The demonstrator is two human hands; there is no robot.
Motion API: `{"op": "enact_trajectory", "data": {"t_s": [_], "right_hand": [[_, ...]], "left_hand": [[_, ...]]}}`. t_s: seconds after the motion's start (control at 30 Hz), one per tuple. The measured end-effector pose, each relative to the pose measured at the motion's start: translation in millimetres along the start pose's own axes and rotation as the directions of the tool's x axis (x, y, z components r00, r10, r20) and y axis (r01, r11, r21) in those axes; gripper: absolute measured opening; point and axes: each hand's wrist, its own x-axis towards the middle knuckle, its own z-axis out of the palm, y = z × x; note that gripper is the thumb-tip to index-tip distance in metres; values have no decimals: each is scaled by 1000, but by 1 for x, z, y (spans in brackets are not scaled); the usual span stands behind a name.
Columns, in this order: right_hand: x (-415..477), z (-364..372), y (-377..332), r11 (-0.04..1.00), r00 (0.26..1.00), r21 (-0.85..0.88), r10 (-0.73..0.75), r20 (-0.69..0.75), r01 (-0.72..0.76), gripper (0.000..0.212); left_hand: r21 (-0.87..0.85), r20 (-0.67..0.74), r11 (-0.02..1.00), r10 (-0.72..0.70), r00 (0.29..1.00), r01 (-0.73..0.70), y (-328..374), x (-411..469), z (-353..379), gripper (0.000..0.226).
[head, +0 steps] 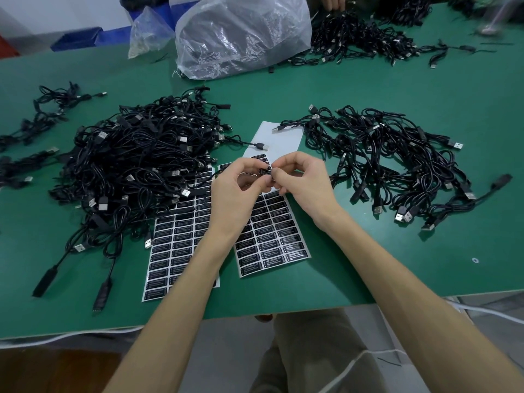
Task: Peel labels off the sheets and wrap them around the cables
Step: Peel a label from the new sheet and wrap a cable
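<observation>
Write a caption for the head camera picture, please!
Left hand and right hand pinch a cable over the label sheets, between the left pile and right pile on a table.

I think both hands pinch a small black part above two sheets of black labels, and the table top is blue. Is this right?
Not quite. The head view shows the table top is green, not blue. The rest holds: the left hand and the right hand pinch the small black part above the left sheet and the right sheet of black labels.
</observation>
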Motion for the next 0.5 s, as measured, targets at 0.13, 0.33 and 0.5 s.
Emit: {"op": "enact_trajectory", "data": {"t_s": [0.13, 0.33, 0.5], "right_hand": [[0, 0, 1, 1000, 1000, -24, -8, -3, 8, 12], [-1, 2, 0, 995, 999, -96, -39, 0, 39, 11], [-5, 3, -2, 957, 992, -272, -116, -55, 97, 3]], "left_hand": [[-8, -1, 1000, 3, 1000, -3, 1, -1, 0, 15], [20, -17, 1000, -7, 1000, 7, -3, 0, -1, 10], [-1, -57, 998, -57, 997, 57, -4, 2, 0, 12]]}}
